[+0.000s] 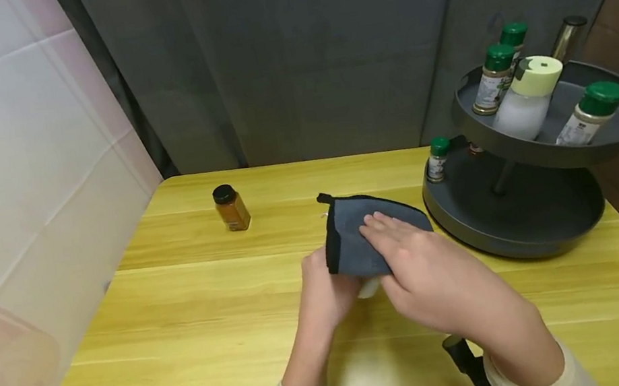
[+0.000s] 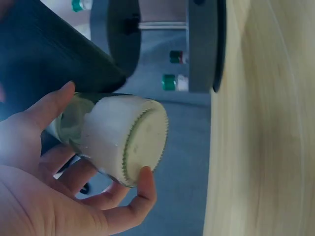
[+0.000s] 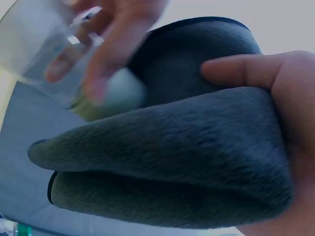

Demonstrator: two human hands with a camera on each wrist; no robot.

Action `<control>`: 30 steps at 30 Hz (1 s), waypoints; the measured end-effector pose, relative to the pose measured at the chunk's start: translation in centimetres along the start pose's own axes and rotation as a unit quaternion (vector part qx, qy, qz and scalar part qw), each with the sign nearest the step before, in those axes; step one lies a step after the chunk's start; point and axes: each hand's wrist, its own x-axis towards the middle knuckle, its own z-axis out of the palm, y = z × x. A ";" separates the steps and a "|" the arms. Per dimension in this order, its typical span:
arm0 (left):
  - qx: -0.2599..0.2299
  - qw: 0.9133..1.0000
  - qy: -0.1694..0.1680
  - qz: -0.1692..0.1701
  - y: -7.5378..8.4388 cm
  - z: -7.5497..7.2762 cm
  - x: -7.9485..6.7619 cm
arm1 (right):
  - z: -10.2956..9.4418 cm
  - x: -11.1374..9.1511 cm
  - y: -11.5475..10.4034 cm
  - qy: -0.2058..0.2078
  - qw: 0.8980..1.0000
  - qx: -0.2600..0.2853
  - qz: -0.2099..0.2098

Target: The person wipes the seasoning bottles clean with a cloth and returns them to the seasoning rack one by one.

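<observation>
My left hand (image 1: 328, 289) grips a clear jar (image 2: 115, 132) with white contents. Its ridged round base faces the left wrist camera, and the little finger curls to its edge. In the head view the cloth hides most of the jar; a pale bit shows underneath. A folded dark grey cloth (image 1: 357, 239) with black edging is held in my right hand (image 1: 420, 266), fingers flat along its top. The right wrist view shows the thumb on the other side of the cloth (image 3: 172, 142), close by the jar's pale yellow-green cap (image 3: 118, 93).
A two-tier dark grey round rack (image 1: 515, 247) stands at the right. On its upper tier are several green-capped spice bottles (image 1: 591, 113), a white shaker with a pale cap (image 1: 530, 98) and a metallic cylinder (image 1: 568, 37). An orange-brown spice jar (image 1: 233, 211) stands at the back left.
</observation>
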 end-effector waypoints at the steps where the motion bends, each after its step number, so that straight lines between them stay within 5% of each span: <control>1: -0.027 0.999 -0.009 -0.014 0.2 0.0 -0.1 | 0.1 0.2 0.2 0.010 1.000 0.007 0.000; 6: -0.153 0.981 -0.049 -0.108 1.1 0.2 -0.5 | 1.1 1.2 1.7 0.041 0.998 0.041 0.022; 11: -0.178 0.971 -0.067 -0.148 1.4 0.4 -0.7 | 1.9 1.4 2.6 0.046 0.995 0.067 0.055; 15: -0.164 0.975 -0.048 -0.139 1.3 0.5 -0.5 | 1.8 1.0 2.2 0.042 0.998 0.044 0.035; 24: -0.053 0.997 -0.019 -0.049 0.6 0.3 -0.1 | -0.4 -1.0 0.0 -0.029 0.999 0.010 0.029; 30: -0.085 0.992 -0.009 -0.094 1.0 0.0 0.1 | 0.8 0.6 1.0 0.032 0.999 0.039 0.020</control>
